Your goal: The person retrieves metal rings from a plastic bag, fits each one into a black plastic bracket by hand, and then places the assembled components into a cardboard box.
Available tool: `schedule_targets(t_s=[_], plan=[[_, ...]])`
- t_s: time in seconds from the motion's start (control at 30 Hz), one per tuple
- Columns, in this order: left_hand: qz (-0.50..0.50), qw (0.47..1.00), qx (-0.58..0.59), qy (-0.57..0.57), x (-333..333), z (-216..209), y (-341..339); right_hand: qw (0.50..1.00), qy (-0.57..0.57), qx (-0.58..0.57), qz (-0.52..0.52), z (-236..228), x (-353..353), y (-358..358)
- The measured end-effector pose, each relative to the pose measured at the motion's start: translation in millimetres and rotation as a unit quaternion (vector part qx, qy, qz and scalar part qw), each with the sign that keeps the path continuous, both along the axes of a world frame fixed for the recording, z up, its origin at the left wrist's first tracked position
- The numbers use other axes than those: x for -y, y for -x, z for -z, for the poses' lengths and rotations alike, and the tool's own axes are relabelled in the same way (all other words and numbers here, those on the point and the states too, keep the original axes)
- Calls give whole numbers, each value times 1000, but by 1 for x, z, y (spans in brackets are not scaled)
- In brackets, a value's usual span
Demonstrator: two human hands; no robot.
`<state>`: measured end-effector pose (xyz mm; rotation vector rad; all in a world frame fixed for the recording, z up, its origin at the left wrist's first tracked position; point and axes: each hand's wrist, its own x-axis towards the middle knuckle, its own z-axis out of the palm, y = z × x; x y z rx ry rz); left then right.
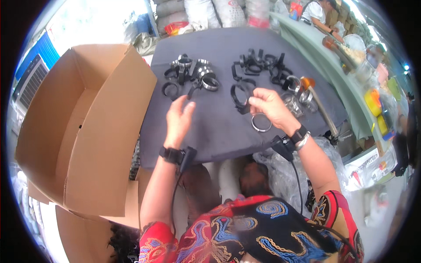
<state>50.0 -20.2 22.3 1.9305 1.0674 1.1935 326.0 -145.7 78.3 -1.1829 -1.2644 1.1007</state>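
Observation:
My right hand (271, 107) pinches a black ring-shaped clamp (239, 97) above the right half of the dark covered table (210, 136). A single shiny metal ring (261, 130) lies just below that hand. At the left, my left hand (177, 122) has its thumb and fingers apart, with the fingertips close to a pile of black clamps and metal rings (210, 83). Whether the fingertips touch the nearest black piece cannot be made out. Another pile of black clamps (258, 61) lies at the far right of the table.
A large open cardboard box (109, 118) stands against the table's left side. At the right lie a mallet with an orange head (308, 82) and clear plastic-wrapped rings (293, 105). Full sacks (230, 13) line the back. A person (316, 15) works at a green-covered bench (302, 41).

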Motion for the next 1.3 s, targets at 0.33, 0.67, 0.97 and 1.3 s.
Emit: schedule_targets(t_s=[0.33,0.67,0.97,1.3], plan=[[221,887,269,303,146,8,-1,997,12,-78,6,31,56,68],[17,939,142,313,154,51,43,696,83,679,218,52,27,23],[-19,956,125,263,150,74,57,743,120,651,97,26,30,10],[112,937,126,306,141,67,67,799,-16,600,-19,19,23,39]])
